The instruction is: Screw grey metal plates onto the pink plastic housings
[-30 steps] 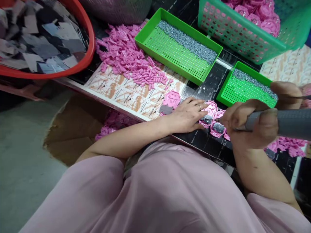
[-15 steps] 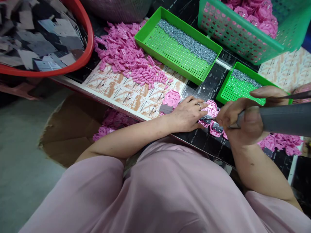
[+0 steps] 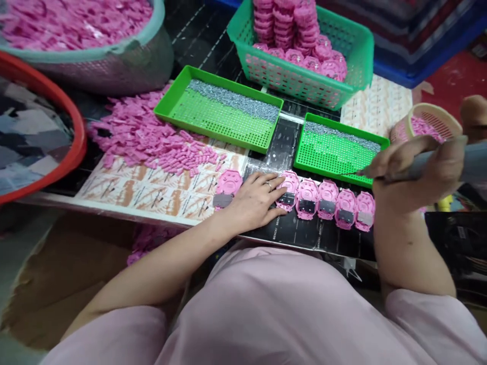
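My left hand lies flat with fingers spread, its fingertips touching the leftmost pink plastic casing in a row of several. Each casing in that row carries a dark or grey plate on its lower part. Left of this hand sits another pink casing with a grey plate. My right hand is wrapped round a grey electric screwdriver. The tool's thin tip is over the front right part of the small green tray, which holds small metal screws.
A larger green tray of screws lies behind, beside a heap of pink parts. Stacked pink casings fill a green basket. At left stand a red-rimmed tub of plates and a big basin; a cream basket is at right.
My right hand has lifted the screwdriver off the casings by my left hand and moved it right to the small green tray. The camera view has swung right, uncovering the casing row.
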Demonstrator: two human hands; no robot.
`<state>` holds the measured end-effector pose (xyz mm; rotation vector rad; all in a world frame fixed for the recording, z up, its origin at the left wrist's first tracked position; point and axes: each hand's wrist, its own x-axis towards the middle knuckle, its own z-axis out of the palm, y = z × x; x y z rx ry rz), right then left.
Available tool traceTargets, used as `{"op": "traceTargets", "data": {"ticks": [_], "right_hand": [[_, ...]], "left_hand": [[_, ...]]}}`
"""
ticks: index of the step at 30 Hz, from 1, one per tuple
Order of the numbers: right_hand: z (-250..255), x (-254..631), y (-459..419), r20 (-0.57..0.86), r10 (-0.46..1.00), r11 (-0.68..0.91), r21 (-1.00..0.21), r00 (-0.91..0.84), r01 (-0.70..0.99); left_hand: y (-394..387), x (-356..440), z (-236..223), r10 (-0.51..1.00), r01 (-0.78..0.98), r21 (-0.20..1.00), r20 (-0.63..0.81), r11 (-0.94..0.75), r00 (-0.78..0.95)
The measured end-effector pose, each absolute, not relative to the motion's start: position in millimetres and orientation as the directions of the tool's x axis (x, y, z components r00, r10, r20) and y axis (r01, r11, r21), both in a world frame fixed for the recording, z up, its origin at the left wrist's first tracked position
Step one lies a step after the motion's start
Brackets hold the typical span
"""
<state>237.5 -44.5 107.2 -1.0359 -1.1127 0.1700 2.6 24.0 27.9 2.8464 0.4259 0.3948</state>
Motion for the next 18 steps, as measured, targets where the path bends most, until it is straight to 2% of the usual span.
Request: {"op": "traceTargets", "data": {"ticks": [2,4,7,11,18], "right_hand": [[102.6,266.7,-43.4,0.76,0.309,0.613,-0.619,0.572,0.491],[93.7,288.4,-41.0,0.779,0.172,0.609,-0.565,0.603,0.557],[81.5,304.2,-39.9,0.725,0.182,0.572,-0.627,0.664,0.529],[72.7,308.9,-41.9,0.647,0.279,0.514,-0.725,0.71,0.459],[61.0,319.0,-33.4,0.684,0.218,0.484,-0.695,0.696,0.532]], "left_hand": [[23.1,1.4,27.3,0.308,0.246,0.265,0.225,-0.932,0.924],[22.2,0.8,26.7,0.303,0.246,0.257,0.215,-0.935,0.928],[21.1,1.7,26.6,0.293,0.242,0.235,0.213,-0.941,0.932],[18.7,5.5,28.4,0.265,0.222,0.207,0.21,-0.953,0.941],[9.7,12.8,30.4,0.265,0.215,0.254,0.182,-0.943,0.947]]}}
